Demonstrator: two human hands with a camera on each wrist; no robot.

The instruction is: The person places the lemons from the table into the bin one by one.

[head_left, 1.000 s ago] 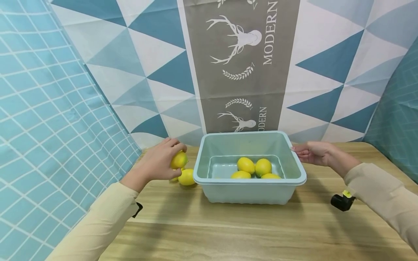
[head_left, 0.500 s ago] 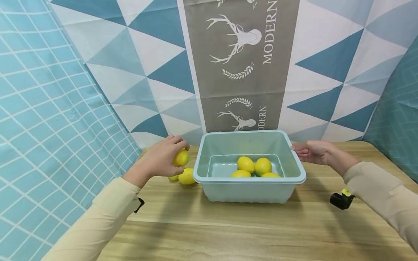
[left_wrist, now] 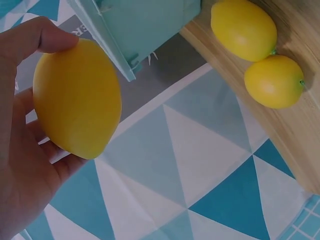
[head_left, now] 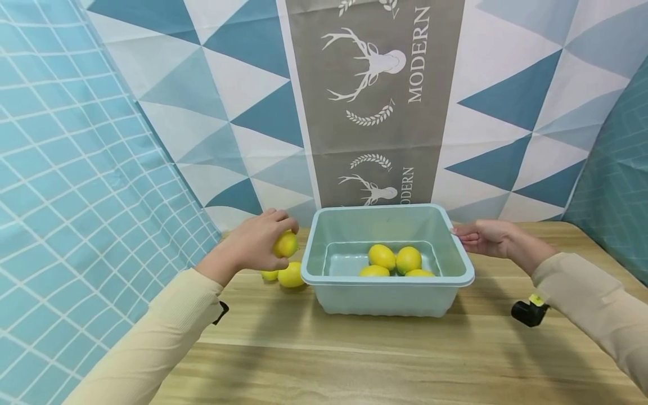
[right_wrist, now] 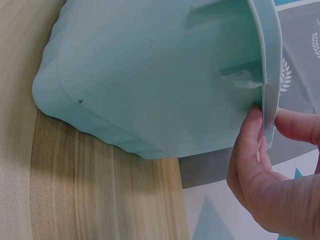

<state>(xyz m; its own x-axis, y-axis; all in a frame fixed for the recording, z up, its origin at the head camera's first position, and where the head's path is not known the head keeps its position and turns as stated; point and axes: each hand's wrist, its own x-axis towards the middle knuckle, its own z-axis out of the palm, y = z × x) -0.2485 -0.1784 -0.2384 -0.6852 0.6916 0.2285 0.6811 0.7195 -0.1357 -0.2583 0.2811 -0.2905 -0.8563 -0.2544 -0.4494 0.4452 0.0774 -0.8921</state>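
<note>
A yellow lemon (left_wrist: 77, 100) is held in my left hand (head_left: 258, 241), thumb on one side and fingers on the other, raised above the table just left of the bin. Below that hand two more lemons (head_left: 291, 275) lie on the wood beside the bin's left wall. The pale blue-green plastic bin (head_left: 385, 298) stands on the table with several lemons (head_left: 382, 257) inside, toward its right half. My right hand (head_left: 486, 238) pinches the bin's right rim; the right wrist view shows its thumb over the rim and fingers (right_wrist: 248, 150) beneath it.
The wooden table (head_left: 364, 360) runs up to a patterned cloth backdrop (head_left: 374, 129). Blue gridded cloth (head_left: 76, 185) hangs on the left, teal cloth (head_left: 617, 185) on the right. A black device (head_left: 529, 313) is by the right sleeve.
My left hand has moved slightly right and up with its lemon, nearer the bin's left rim. The right hand keeps its pinch on the rim, and the bin stays in place.
</note>
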